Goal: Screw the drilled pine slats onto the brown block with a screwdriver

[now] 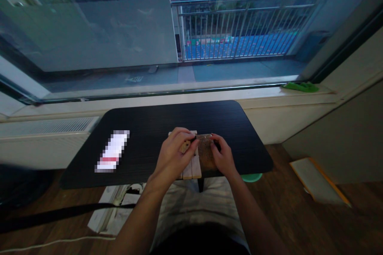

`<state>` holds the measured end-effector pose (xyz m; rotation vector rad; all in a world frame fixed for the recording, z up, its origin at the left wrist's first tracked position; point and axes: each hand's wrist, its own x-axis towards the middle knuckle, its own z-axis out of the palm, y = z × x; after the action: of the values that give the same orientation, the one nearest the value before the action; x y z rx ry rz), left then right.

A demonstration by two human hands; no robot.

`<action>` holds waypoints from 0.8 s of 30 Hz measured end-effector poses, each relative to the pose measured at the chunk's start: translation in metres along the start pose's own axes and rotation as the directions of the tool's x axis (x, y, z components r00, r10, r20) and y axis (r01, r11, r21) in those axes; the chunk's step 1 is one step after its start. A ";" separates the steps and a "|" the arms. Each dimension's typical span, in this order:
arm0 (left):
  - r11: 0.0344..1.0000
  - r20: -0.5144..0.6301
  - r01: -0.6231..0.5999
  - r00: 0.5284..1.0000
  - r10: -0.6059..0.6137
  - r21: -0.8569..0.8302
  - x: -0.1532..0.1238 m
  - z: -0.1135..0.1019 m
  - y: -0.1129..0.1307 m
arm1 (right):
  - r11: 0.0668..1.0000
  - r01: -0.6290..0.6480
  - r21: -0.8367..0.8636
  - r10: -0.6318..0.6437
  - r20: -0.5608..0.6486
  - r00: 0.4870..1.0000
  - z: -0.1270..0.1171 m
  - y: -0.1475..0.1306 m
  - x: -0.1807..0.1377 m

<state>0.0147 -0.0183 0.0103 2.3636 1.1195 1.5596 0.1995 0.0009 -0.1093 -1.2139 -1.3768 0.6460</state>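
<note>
A pale slatted wooden piece (192,170) lies at the front edge of the black table, partly under my left hand (175,151). My left thumb and index finger are pinched around a small dark piece (194,138) beside the slats. To the right, touching or close to the wood, is a brown flat piece (206,155) with a shiny, see-through-looking upper edge. My right hand (223,154) has its fingers curled onto the upper right of this brown piece, gripping its edge. Something dark shows between those fingers; its kind is unclear.
On the left of the black table (143,121) lies a blurred-out phone (113,151). A window sill (263,93) with a green cloth (301,86) runs behind. A radiator (50,135) stands left. Below are a white box (103,211), a green bowl-like rim (251,177) and an orange-edged board (318,179).
</note>
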 end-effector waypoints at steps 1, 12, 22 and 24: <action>1.000 0.002 0.000 1.000 0.000 0.000 0.000 0.000 0.000 | 1.000 0.004 0.002 -0.004 -0.001 1.000 0.000 0.000 0.000; 1.000 0.019 0.001 1.000 -0.001 -0.010 0.000 0.000 0.001 | 1.000 0.013 -0.005 -0.013 -0.011 1.000 0.000 -0.002 0.001; 0.999 0.019 0.016 1.000 -0.016 -0.027 -0.001 0.000 0.000 | 1.000 0.021 -0.012 -0.021 -0.003 1.000 0.000 -0.001 0.001; 0.999 0.031 0.036 0.999 -0.035 -0.028 -0.001 -0.001 0.001 | 1.000 0.020 -0.010 -0.020 -0.005 1.000 0.000 -0.001 0.001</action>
<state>0.0138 -0.0198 0.0103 2.3279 1.1199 1.5128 0.1998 0.0010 -0.1083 -1.2077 -1.3878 0.6222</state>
